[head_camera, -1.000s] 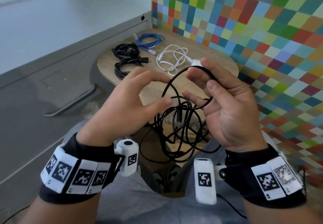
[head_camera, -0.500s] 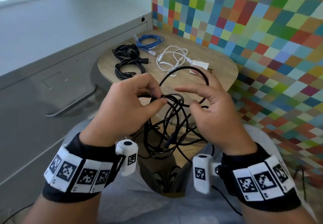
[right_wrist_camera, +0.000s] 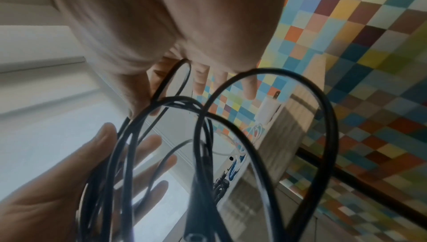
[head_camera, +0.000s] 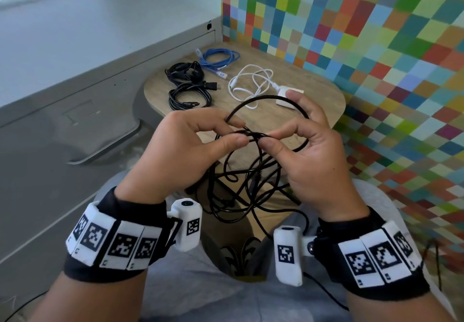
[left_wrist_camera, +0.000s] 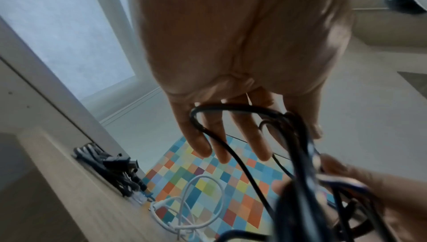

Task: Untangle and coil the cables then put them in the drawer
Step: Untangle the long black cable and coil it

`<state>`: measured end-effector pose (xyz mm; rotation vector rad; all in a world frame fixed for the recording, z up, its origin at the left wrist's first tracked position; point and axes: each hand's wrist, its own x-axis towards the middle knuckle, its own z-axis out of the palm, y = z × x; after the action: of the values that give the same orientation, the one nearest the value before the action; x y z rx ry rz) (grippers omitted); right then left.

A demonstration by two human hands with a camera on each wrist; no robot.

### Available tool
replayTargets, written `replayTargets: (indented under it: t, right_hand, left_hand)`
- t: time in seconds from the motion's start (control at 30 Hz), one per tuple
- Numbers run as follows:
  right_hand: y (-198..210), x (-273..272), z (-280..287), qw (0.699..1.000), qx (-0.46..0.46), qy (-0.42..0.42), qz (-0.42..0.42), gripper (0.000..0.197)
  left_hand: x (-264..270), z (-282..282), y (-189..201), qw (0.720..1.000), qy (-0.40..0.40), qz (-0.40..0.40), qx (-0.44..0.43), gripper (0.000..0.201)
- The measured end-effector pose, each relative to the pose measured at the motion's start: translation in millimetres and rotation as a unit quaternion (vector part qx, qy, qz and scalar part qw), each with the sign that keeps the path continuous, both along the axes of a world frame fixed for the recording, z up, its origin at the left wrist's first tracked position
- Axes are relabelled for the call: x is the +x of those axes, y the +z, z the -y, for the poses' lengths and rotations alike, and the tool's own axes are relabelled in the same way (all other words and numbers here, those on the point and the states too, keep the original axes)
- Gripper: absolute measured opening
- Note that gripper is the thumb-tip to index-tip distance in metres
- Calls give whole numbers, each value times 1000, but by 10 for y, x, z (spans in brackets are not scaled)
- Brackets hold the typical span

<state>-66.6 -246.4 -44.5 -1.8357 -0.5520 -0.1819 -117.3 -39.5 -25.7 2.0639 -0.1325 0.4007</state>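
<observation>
A tangled black cable (head_camera: 241, 188) hangs over my lap in front of the small wooden table (head_camera: 324, 100). My left hand (head_camera: 237, 133) pinches a bundle of its strands between thumb and forefinger. My right hand (head_camera: 275, 138) pinches the same bundle just to the right, and one big loop (head_camera: 263, 97) arches over its fingers. The rest of the tangle droops below both hands. In the left wrist view the black cable (left_wrist_camera: 295, 136) runs across my fingers. In the right wrist view its loops (right_wrist_camera: 254, 118) fill the frame, with my left hand (right_wrist_camera: 69, 182) behind them.
On the table lie a coiled blue cable (head_camera: 219, 58), two coiled black cables (head_camera: 184, 72) (head_camera: 189, 95) and a loose white cable (head_camera: 253, 83) with its charger (head_camera: 288, 95). A grey cabinet with a drawer handle (head_camera: 100, 151) stands at the left. A chequered coloured wall (head_camera: 376, 45) is on the right.
My hands have come together at the middle of the tangle. The right hand turned over and now pinches the bundle next to the left hand's pinch; the big loop stays over its fingers.
</observation>
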Motion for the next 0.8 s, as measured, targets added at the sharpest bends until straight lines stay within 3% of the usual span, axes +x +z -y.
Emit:
replayTargets:
  t: [0.17, 0.3, 0.43, 0.5, 0.6, 0.7, 0.8]
  right_hand:
    - [-3, 94, 51, 981, 180, 27, -63, 21]
    - [-64, 149, 81, 982, 172, 45, -60, 23]
    - [-108, 148, 82, 993, 105, 29, -44, 36]
    - [-107, 133, 71, 990, 126, 19, -63, 35]
    - [-71, 151, 83, 947, 271, 19, -173, 38]
    - [5, 234, 192, 899, 382, 48, -209, 33]
    - [77, 247, 250, 904, 373, 82, -191, 17]
  left_hand:
    - [26, -112, 1, 994, 61, 21, -83, 23]
    - [38, -87, -12, 996, 81, 17, -45, 26]
    - [13, -10, 18, 997, 46, -17, -54, 28]
    - [8, -6, 21, 998, 24, -40, -53, 27]
    - [13, -39, 24, 996, 4, -70, -49, 27]
    - [21, -116, 7, 993, 20, -95, -64, 26]
    - [34, -139, 2, 993, 37, -95, -68, 30]
